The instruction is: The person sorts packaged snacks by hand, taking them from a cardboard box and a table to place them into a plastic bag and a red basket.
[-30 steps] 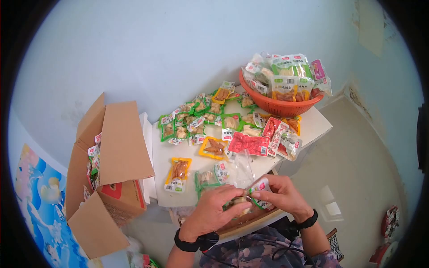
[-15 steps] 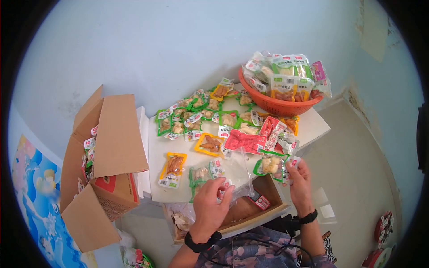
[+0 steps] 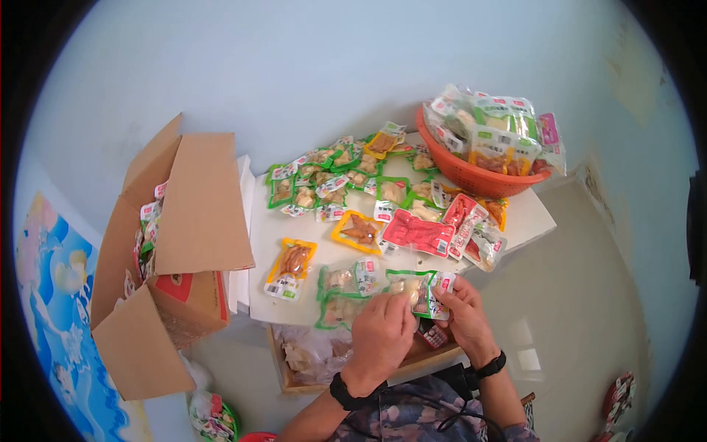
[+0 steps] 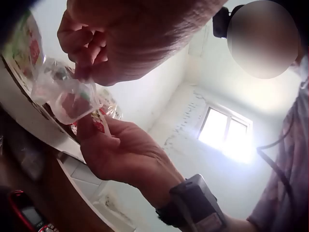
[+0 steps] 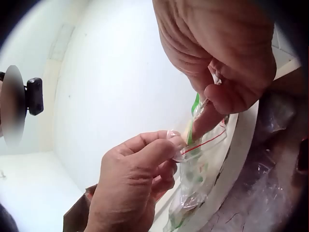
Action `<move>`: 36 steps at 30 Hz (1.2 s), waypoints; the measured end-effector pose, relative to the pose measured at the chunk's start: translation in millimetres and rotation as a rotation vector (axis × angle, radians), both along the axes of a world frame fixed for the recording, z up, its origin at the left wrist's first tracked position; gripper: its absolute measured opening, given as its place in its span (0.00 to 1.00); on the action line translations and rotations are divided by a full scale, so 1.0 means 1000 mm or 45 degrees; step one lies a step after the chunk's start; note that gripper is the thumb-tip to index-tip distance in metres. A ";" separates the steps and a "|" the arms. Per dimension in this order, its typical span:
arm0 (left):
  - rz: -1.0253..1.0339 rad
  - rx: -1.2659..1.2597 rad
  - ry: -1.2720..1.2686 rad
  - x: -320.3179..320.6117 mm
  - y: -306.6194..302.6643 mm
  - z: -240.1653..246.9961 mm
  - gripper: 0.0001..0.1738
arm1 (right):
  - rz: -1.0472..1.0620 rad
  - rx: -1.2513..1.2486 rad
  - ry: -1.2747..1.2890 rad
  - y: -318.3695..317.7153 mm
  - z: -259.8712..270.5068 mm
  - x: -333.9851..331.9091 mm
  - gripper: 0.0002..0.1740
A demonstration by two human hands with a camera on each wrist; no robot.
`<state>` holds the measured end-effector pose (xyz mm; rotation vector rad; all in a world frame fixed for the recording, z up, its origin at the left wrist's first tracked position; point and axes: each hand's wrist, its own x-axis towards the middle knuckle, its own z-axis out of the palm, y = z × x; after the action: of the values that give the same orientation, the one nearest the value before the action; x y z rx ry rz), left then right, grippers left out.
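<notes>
My right hand [image 3: 468,317] pinches a green-edged snack packet [image 3: 444,283] of pale pieces by its white printed end. Close on its left, my left hand [image 3: 383,335] pinches the mouth of a clear zip bag; a red line runs along the bag's edge [image 5: 205,140] in the right wrist view. The packet overlaps the bag's mouth, with the right fingers right at the opening. Two similar green-edged packets [image 3: 345,278] lie at the bag's other end on the white table [image 3: 258,313]. From below, the left wrist view shows the clear plastic [image 4: 72,104] between both hands.
Behind are several green-edged packets [image 3: 305,195], yellow-edged packets [image 3: 292,259] and red packets [image 3: 420,232]. An orange basket [image 3: 471,177] heaped with filled bags stands back right. Left is an open cardboard box [image 3: 206,206] of packets. Below, an open drawer [image 3: 294,383] holds plastic and a phone [image 4: 31,212].
The hands were together over the drawer, then parted, the right carrying the packet rightward and the left reaching the clear bag. Now the right hand has brought the packet back left to the bag's mouth.
</notes>
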<state>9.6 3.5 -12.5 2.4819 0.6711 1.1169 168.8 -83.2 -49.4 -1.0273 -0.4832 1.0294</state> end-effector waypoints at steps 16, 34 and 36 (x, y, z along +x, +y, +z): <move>-0.275 -0.037 -0.180 -0.008 0.002 -0.003 0.12 | 0.535 -0.255 -0.105 0.048 -0.014 0.000 0.16; 0.189 -0.248 0.205 -0.122 0.030 -0.020 0.63 | 0.404 -0.300 -0.600 0.059 0.034 -0.026 0.11; 0.161 -0.445 0.092 -0.111 0.028 -0.022 0.64 | 0.433 -0.313 -0.537 0.062 0.042 -0.029 0.10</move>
<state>-101.8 31.9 -34.4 2.2136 0.9659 0.8671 139.7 -21.6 -7.5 -1.4252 -0.9158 1.1948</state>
